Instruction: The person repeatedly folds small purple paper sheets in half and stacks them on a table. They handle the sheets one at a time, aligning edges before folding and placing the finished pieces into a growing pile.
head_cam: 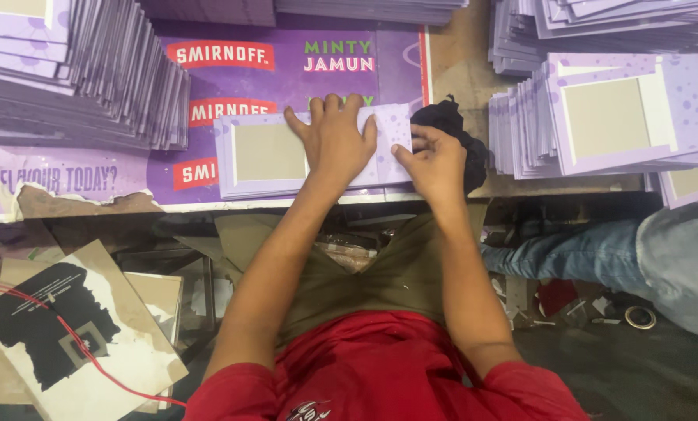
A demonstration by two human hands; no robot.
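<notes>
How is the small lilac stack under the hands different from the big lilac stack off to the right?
The small stack lies squared up under the left hand and right hand; the right stack is untouched. The small stack holds few sheets, while the right stack holds many, fanned out and leaning. The small stack rests on a purple printed board; the right stack sits on bare table. Both are lilac cards with a grey rectangular panel.

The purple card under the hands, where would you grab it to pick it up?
Probably by the right short edge of the purple card, from the right. It lies flat on a small stack, the left hand presses its middle, and the right hand already rests at that edge.
</notes>
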